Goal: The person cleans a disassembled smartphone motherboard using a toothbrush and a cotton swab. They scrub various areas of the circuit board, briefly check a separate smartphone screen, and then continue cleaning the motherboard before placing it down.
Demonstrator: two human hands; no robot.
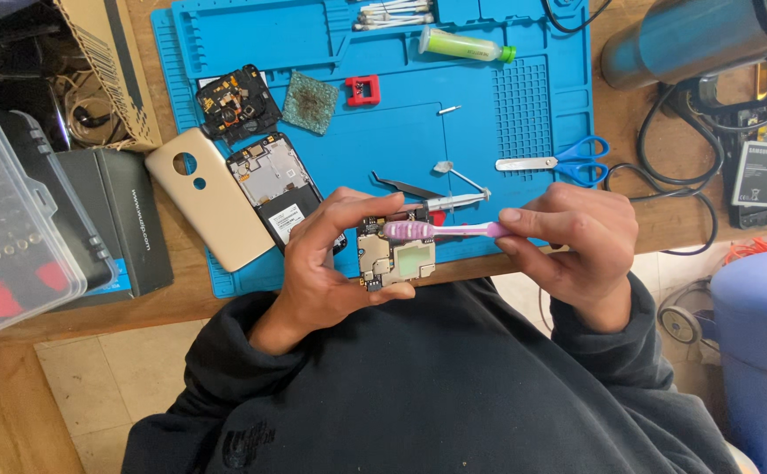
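The left hand (pixel 326 263) grasps a small phone circuit board (pixel 395 258) between thumb and fingers, just in front of the person's chest, at the near edge of the blue work mat (pixel 541 114). The board faces up to the camera, and its metal shields are visible. The right hand (pixel 572 246) is closed around the handle of a pink toothbrush (pixel 440 230), pinched between thumb and forefinger. The long axis of the brush lies almost level — it runs from 3 o'clock to 9 o'clock, with the bristle head pointing toward 9 o'clock and resting on the upper edge of the board. From the board, an opened phone body (pixel 276 186) lies on the mat at about 10 o'clock, and a beige back cover (pixel 209 197) is just beside it, further to 9 o'clock. Black tweezers (pixel 405 186) lie at 12 o'clock, near the fingertips. Blue-handled scissors (pixel 568 160) are at 2 o'clock, and a green tube (pixel 464 46) is further up — toward 12 o'clock. A clear plastic case (pixel 10 219) sits well apart at 9 o'clock on the wooden table (pixel 638 219).
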